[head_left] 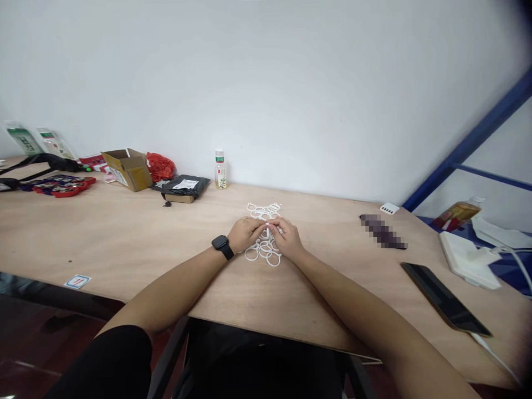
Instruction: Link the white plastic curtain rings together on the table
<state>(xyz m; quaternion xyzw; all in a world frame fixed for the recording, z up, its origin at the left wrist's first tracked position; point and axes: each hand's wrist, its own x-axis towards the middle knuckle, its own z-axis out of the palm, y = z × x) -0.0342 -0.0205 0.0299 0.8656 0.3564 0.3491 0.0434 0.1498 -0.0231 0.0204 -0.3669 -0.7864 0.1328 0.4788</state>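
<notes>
Several thin white plastic rings [273, 259], each with a small tab, lie overlapping on the wooden table in front of me. Over the middle of them, my left hand [246, 233] and my right hand [287, 237] meet fingertip to fingertip. Both hands pinch one small white ring [267, 231], which shows edge-on between them. The fingers hide part of it. A black watch sits on my left wrist. More white rings [252, 207] lie just beyond my fingers.
A drink bottle [221, 170], a black parcel [186, 187] and an open cardboard box [128, 169] stand along the back left. To the right lie a phone [445, 297], a white power strip [467, 257] and a small white charger [389, 208]. The table's front edge [266, 332] is close to me.
</notes>
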